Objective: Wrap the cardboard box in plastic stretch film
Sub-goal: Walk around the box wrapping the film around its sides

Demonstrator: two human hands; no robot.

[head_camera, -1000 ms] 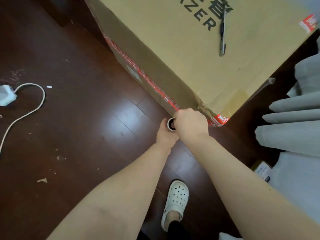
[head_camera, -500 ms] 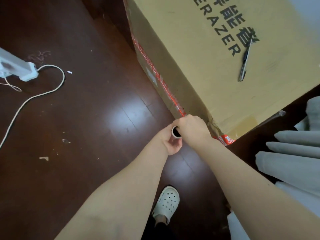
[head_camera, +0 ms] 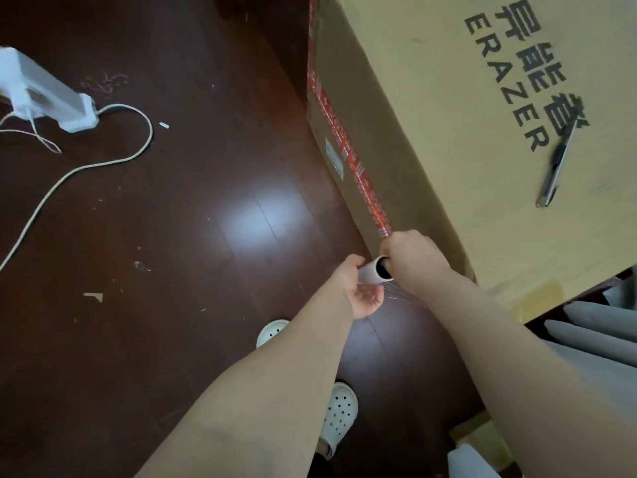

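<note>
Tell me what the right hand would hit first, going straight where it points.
Probably the taped side of the cardboard box, just ahead of the right hand; depth is hard to judge.

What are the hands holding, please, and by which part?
The stretch film roll, near its open top end: the left hand curls round its side, and the right hand grips it on the side facing the cardboard box.
</note>
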